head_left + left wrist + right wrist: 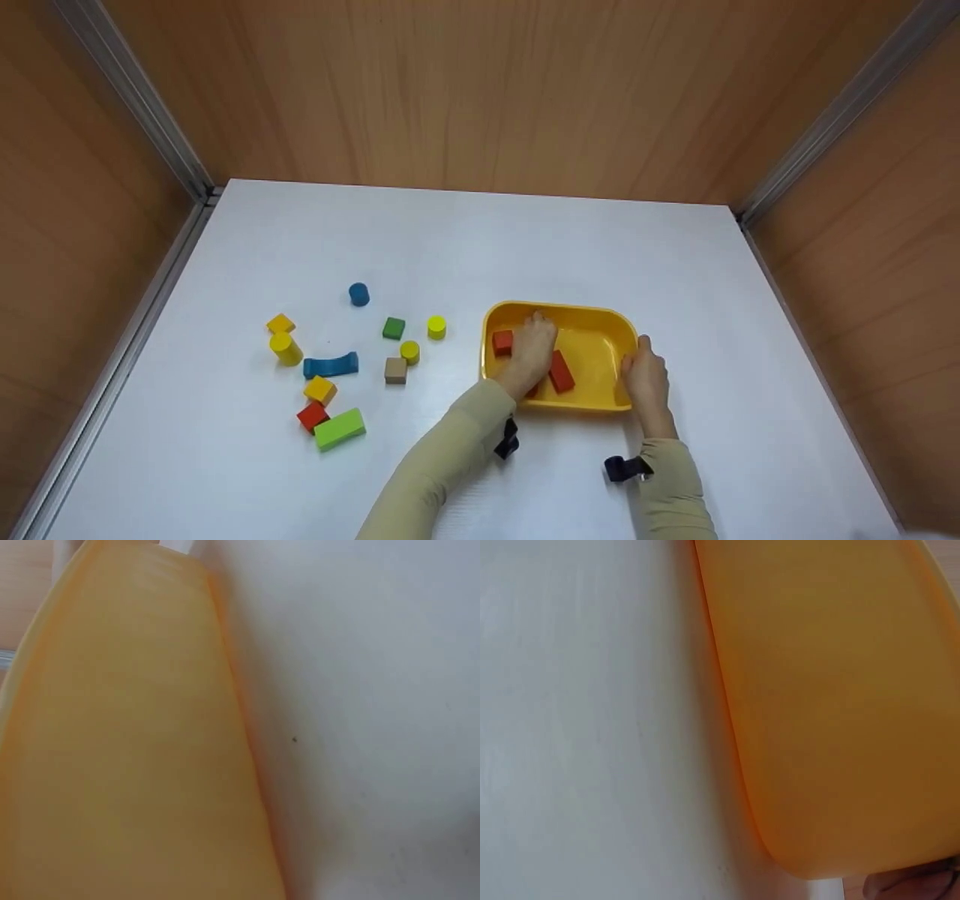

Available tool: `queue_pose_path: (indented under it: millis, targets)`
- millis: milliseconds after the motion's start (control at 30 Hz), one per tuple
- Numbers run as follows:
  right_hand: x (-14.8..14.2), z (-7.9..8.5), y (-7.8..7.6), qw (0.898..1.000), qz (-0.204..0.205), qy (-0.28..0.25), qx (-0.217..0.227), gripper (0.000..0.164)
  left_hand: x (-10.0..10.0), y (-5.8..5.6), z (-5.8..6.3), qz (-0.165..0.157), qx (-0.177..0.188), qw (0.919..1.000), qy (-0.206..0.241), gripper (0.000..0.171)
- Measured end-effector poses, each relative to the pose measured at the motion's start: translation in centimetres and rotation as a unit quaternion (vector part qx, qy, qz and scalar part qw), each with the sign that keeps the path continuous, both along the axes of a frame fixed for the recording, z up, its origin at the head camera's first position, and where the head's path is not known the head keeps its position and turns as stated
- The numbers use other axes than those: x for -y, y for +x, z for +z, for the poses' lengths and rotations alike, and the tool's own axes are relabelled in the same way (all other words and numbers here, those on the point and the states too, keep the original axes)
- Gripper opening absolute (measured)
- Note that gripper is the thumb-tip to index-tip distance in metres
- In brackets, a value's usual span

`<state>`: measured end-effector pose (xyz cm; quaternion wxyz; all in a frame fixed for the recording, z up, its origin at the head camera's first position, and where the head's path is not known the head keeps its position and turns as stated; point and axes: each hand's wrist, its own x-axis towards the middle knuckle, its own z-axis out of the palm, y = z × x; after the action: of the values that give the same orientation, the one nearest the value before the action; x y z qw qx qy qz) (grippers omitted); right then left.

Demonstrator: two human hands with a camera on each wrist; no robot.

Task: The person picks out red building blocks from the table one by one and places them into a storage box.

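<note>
In the head view, a yellow plastic bin sits right of centre on the white table. My left hand reaches down into its left half, fingers bent; I cannot tell whether they hold anything. Close beside that hand lie a red cube and a red rectangular block; another bit of red is partly hidden under the wrist. My right hand grips the bin's right rim, thumb on the inner side. Both wrist views are mostly filled by the outer wall of the bin, with right-hand fingers at the corner.
Loose wooden blocks are scattered left of the bin: a blue cylinder, a green cube, a natural wood cube, a blue curved block, a light green block, a red cube and several yellow pieces. Wooden panels enclose the table.
</note>
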<state>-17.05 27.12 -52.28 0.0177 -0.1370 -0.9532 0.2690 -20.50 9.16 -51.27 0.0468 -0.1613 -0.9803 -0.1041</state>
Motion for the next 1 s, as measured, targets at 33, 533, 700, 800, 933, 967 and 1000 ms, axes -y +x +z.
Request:
queue_pose_path:
  millis: [33,533,700,800,933,967,1000]
  targets:
    - [0.01,0.00,0.00,1.000,0.001,-0.002,0.000,0.022,0.00,-0.01,-0.02,0.001,0.000,1.0000,-0.003,0.012]
    - [0.13,0.16,-0.13,1.000,-0.002,-0.002,0.009,0.023,0.11,-0.14,0.01,0.015,0.016,0.9996,-0.018,0.011]
    - [0.17,0.17,-0.07,1.000,-0.003,-0.002,0.013,0.022,0.27,-0.02,0.18,0.019,0.011,0.9997,-0.010,0.011]
    - [0.05,0.10,-0.06,1.000,-0.003,-0.004,0.018,0.023,0.46,0.03,0.36,0.021,0.019,0.9996,0.007,0.014]
    - [0.00,0.10,-0.06,1.000,-0.005,-0.005,0.021,0.024,0.79,0.12,0.51,0.020,0.019,0.9991,0.032,0.015]
    - [0.01,0.13,-0.04,1.000,-0.005,-0.004,0.022,0.024,0.88,0.15,0.56,0.020,0.016,0.9990,0.038,0.016]
    - [0.00,0.14,-0.04,1.000,-0.002,-0.002,0.018,0.024,0.99,0.16,0.60,0.018,0.010,0.9989,0.042,0.017]
